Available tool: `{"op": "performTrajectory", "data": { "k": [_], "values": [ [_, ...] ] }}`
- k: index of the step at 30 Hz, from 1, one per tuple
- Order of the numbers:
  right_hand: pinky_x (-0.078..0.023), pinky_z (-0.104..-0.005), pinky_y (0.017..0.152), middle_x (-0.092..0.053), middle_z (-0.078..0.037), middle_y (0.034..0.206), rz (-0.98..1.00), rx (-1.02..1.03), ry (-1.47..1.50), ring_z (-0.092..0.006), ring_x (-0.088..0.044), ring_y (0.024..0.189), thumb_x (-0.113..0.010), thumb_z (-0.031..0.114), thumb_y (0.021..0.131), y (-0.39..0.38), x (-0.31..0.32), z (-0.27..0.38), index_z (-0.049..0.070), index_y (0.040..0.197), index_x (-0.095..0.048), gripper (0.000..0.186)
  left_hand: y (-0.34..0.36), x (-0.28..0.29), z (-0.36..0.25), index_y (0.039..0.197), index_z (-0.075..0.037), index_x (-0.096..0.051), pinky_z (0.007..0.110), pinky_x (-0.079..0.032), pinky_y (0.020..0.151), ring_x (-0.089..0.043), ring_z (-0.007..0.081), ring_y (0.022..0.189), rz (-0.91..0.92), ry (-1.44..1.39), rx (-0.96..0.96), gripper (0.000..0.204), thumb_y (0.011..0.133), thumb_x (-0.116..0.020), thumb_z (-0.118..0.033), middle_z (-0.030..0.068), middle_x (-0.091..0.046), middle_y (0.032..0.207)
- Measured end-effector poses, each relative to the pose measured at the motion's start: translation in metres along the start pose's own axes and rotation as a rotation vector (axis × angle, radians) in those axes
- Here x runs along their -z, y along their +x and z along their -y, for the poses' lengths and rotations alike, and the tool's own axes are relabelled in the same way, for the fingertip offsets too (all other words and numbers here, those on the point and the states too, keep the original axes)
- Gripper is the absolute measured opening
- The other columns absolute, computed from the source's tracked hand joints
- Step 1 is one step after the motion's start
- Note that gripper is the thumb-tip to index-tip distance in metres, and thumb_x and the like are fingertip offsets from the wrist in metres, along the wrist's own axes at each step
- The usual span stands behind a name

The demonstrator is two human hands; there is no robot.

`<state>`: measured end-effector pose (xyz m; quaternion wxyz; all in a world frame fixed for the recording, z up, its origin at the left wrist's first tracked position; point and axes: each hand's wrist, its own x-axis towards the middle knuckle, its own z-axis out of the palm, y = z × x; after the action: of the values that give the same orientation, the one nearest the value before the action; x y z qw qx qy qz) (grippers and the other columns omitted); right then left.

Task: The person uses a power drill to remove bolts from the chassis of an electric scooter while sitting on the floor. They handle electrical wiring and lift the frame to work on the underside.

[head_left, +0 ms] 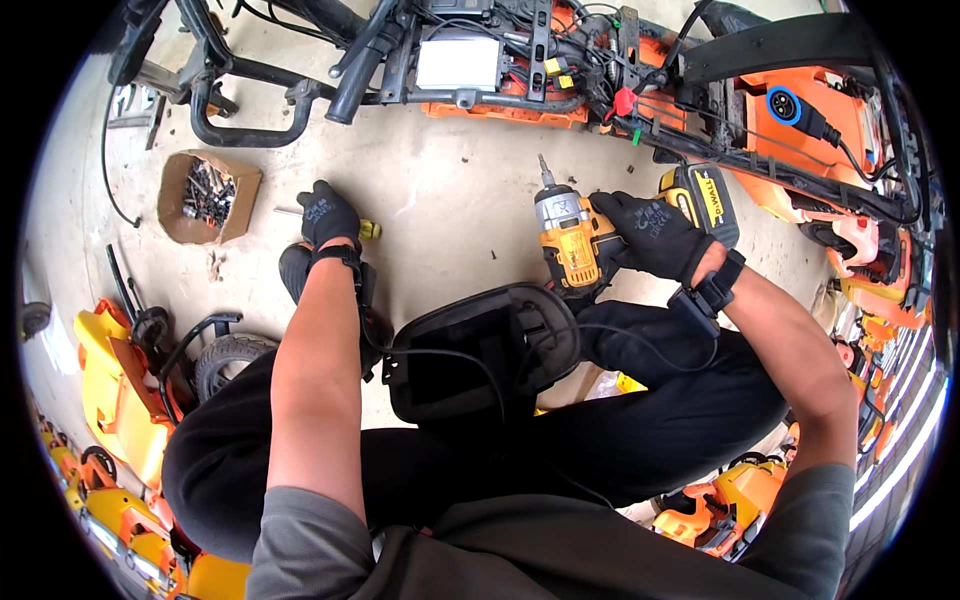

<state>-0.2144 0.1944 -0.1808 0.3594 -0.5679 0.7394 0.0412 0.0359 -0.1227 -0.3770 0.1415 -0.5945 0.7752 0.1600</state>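
Drill (580,245) in right hand (650,235), held out ahead of the body, beyond black case (402,392) and short of cart frame (480,99). Bit (546,172) pointing away from the body, battery (708,200) out past the hand on the right. Probably fairly heavy, with weight split between head and battery; hard shell, stiff, no give expected. Looks robust, bit likely the weakest part. Best gripped by the handle, between head and battery; avoid bit and nose. Unlikely to slip against the glove unless oily.

Screwdriver (371,230) in left hand (330,215), near cardboard box (242,212). Probably light and rigid; best taken by the yellow-green handle, not the thin shaft.

Pose: right elbow bent out to the side, forearm angled inward, back of hand toward the camera, fingers wrapped around drill handle. Can't tell whether pressing the trigger. Left arm nearly straight, reaching forward, fingers curled into a fist around screwdriver, shaft out to the left, handle end out to the right. Can't make out left thumb placement.
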Motion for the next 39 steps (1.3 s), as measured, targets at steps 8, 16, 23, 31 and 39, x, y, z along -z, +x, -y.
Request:
{"op": "performTrajectory", "data": {
  "k": [8,16,23,31,39],
  "values": [
    [-0.052,-0.0408,0.084,-0.058,-0.024,0.116,-0.145,0.105,0.118,-0.0390,-0.062,0.100,-0.079,0.014,0.069,0.001,-0.034,-0.032,0.000,0.136,-0.041,0.078,0.021,-0.023,0.032,0.119,-0.003,-0.047,0.050,-0.051,0.081,-0.059,0.0475,0.099,-0.098,-0.131,-0.117,0.039,0.081,-0.055,-0.008,0.0313,-0.054,0.115],
    [-0.052,-0.0420,0.080,-0.059,-0.023,0.113,0.067,-0.054,0.092,-0.0386,-0.063,0.098,-0.070,0.025,0.080,0.005,-0.005,-0.006,0.002,0.137,-0.039,0.069,0.022,-0.004,0.023,0.103,-0.007,-0.060,0.047,-0.054,0.079,-0.065,0.0381,0.096,-0.014,0.068,-0.048,0.018,0.087,-0.054,-0.012,0.0208,-0.063,0.103],
    [-0.052,-0.0422,0.079,-0.059,-0.021,0.112,-0.061,0.010,0.065,-0.0392,-0.063,0.096,-0.068,0.016,0.080,0.005,-0.017,-0.015,0.003,0.132,-0.042,0.060,0.020,-0.004,0.014,0.104,-0.006,-0.058,0.047,-0.054,0.079,-0.065,0.0379,0.096,-0.004,0.065,-0.035,0.018,0.089,-0.052,-0.014,0.0211,-0.064,0.105],
    [-0.052,-0.0425,0.079,-0.060,-0.024,0.108,-0.067,0.051,0.119,-0.0393,-0.063,0.096,-0.073,0.023,0.076,0.008,-0.028,-0.025,-0.001,0.134,-0.041,0.070,0.018,-0.042,0.004,0.099,-0.005,-0.058,0.045,-0.051,0.082,-0.062,0.0395,0.096,-0.126,-0.097,-0.266,0.020,0.080,-0.060,-0.012,0.0219,-0.061,0.100],
    [-0.051,-0.0419,0.082,-0.061,-0.022,0.106,-0.102,0.032,0.084,-0.0386,-0.062,0.098,-0.074,0.030,0.074,0.007,-0.028,-0.026,-0.002,0.129,-0.043,0.071,-0.064,-0.090,-0.073,0.084,-0.004,-0.067,0.037,-0.053,0.068,-0.066,0.0310,0.074,0.569,-0.812,-0.486,0.009,0.075,-0.064,-0.004,0.0151,-0.068,0.076]
  ]
}}
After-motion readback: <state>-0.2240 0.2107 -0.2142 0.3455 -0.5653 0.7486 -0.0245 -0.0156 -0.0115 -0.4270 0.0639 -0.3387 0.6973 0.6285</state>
